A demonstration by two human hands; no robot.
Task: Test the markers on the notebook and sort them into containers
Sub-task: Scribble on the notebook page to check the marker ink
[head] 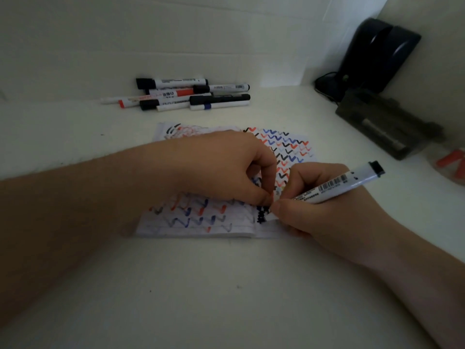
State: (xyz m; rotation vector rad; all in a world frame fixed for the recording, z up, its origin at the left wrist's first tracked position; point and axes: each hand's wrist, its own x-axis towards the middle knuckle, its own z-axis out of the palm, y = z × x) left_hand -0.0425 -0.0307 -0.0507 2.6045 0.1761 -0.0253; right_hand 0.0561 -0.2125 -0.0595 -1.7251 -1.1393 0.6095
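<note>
An open notebook (pixel 226 185) lies at the frame's centre on the table (pixel 226 285). A pile of markers (pixel 181 94) lies above it, against the wall (pixel 151 34). The left hand (pixel 226 167) rests on the notebook's middle; the right hand (pixel 322 205), lower right of it, holds a marker (pixel 339 185) slanting toward the upper right. A dark container (pixel 382 127) sits at the right, with a dark device (pixel 377 54) behind it at the upper right.

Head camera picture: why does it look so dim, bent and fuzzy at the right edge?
Head view: dim, soft light; wide-angle lens curves the white table edge; the dark grey container and clear container with red pieces blur at the right; the white black-ended marker stays fairly sharp.
</note>
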